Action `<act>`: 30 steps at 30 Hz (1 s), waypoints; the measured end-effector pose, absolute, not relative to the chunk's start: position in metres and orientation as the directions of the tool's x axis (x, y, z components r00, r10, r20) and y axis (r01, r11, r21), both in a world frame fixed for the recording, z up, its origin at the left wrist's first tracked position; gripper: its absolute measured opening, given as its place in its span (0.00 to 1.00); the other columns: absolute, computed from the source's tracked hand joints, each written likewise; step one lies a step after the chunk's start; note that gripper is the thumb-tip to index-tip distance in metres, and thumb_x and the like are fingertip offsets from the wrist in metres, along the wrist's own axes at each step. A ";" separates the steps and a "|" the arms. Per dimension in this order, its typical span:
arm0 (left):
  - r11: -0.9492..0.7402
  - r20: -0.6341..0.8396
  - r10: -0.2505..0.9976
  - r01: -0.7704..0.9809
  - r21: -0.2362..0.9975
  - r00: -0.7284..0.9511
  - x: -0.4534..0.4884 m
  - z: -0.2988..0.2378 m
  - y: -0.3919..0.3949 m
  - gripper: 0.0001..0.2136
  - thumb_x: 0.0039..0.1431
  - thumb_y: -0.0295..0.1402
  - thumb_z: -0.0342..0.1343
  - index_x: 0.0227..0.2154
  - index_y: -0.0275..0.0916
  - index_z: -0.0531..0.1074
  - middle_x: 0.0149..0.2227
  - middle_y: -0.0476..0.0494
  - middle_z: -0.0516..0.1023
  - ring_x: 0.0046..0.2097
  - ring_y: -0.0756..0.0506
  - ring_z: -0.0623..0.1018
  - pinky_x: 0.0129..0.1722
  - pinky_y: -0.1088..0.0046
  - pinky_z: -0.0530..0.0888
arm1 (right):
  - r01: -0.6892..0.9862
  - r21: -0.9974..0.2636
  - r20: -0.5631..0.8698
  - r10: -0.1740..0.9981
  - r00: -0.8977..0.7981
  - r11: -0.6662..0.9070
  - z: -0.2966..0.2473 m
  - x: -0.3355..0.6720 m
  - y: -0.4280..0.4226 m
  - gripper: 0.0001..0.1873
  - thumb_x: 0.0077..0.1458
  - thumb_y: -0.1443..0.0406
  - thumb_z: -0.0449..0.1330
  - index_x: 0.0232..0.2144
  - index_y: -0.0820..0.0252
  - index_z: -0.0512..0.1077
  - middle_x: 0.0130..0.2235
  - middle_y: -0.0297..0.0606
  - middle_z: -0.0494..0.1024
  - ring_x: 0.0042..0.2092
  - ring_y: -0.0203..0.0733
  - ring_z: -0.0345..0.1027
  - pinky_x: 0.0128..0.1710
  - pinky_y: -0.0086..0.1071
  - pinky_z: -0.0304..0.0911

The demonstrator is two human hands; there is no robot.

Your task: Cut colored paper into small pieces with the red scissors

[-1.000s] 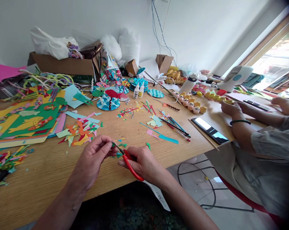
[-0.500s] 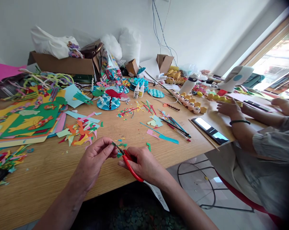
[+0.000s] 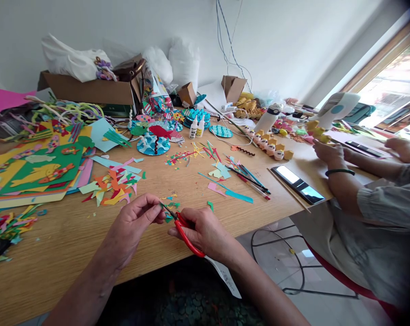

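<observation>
My right hand [image 3: 203, 231] grips a pair of scissors [image 3: 187, 237] by its red handles, with the blades pointing up and left. In my left hand [image 3: 140, 219], thumb and fingertips pinch a tiny green piece of paper [image 3: 162, 205] at the scissor tips. Most of that piece is hidden by the fingers and blades. Small green paper scraps [image 3: 172, 206] lie on the wooden table just beyond the blades. A white tag or strip [image 3: 224, 276] shows below my right wrist, over my dark clothing.
Colourful paper scraps [image 3: 111, 183] lie ahead to the left, beside stacked paper sheets [image 3: 65, 194] with fish cut-outs. Glue bottles [image 3: 196, 127] stand at centre. Paintbrushes [image 3: 247, 179] and a phone [image 3: 297, 184] lie to the right. A co-worker's hand [image 3: 329, 153] holds a yellow egg-carton piece [image 3: 317, 131].
The co-worker's hand has lifted a yellow egg-carton piece off the table. My own hands and the scissors have barely moved.
</observation>
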State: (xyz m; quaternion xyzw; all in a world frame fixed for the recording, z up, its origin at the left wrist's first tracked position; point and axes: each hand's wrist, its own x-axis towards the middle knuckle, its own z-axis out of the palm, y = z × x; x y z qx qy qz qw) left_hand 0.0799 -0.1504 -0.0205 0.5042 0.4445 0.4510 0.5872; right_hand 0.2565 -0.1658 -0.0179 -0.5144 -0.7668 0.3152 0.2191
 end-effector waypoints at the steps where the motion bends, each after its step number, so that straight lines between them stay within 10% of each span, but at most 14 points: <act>1: 0.087 -0.070 0.979 -0.086 0.992 0.192 0.080 -0.020 -0.150 0.04 0.51 0.33 0.57 0.27 0.38 0.72 0.25 0.50 0.73 0.30 0.50 0.72 0.32 0.76 0.70 | 0.653 -0.707 0.010 0.927 -0.375 0.272 -0.018 0.257 -0.166 0.21 0.51 0.51 0.57 0.19 0.61 0.62 0.18 0.25 0.54 0.21 0.28 0.45 0.20 0.24 0.41; 21: 0.007 -0.058 0.977 0.245 0.969 0.204 0.059 0.010 -0.081 0.04 0.37 0.33 0.61 0.19 0.38 0.73 0.17 0.48 0.71 0.21 0.49 0.70 0.21 0.77 0.68 | 0.849 -0.354 -0.056 0.898 -0.437 0.391 -0.005 0.261 -0.156 0.20 0.55 0.50 0.51 0.26 0.60 0.69 0.26 0.38 0.74 0.26 0.35 0.62 0.24 0.29 0.43; 30: -0.090 -0.079 0.946 0.491 0.867 0.314 0.103 -0.018 0.011 0.01 0.37 0.27 0.55 0.16 0.39 0.69 0.14 0.51 0.69 0.18 0.49 0.69 0.21 0.75 0.66 | 0.854 -0.421 -0.067 0.929 -0.365 0.305 -0.010 0.274 -0.156 0.16 0.56 0.54 0.52 0.26 0.59 0.67 0.26 0.36 0.73 0.26 0.35 0.62 0.24 0.28 0.42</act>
